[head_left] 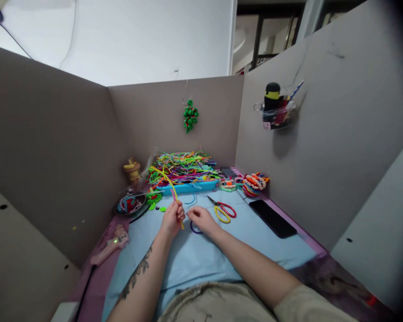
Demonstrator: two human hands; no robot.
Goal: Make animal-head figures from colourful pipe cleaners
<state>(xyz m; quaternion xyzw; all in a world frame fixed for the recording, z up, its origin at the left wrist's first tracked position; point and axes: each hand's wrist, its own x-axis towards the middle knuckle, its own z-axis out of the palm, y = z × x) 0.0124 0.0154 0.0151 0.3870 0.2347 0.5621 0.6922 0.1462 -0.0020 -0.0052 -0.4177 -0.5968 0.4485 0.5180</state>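
Our left hand (172,218) is pinched shut on a long yellow and pink fuzzy pipe cleaner (170,184), which rises from the fingers and arches back over the left end of the bright blue plastic tray (191,188), while a short yellow tail pokes out below the fist. Our right hand (199,218) rests just beside it on the pale blue table mat (201,255), fingers curled loosely and touching a small purple pipe-cleaner loop (195,230); we cannot tell whether those fingers actually grip the loop or only lie on it. Behind the hands the tray holds a heaped tangle of coloured pipe cleaners (183,167). A pair of scissors with one red and one yellow handle (223,210) lies just right of our right hand, blades pointing towards the tray, and a black phone (272,218) lies further right. A pink glue gun with a green light (111,246) sits at the left edge of the mat.

We judge the main risk to be the long free end: it reaches the pile, so a pull or twist could snag loose strands and drag them off the tray. The loop is small and barely held, so it could slip aside. Since the glue gun looks switched on, a careless left forearm might brush it
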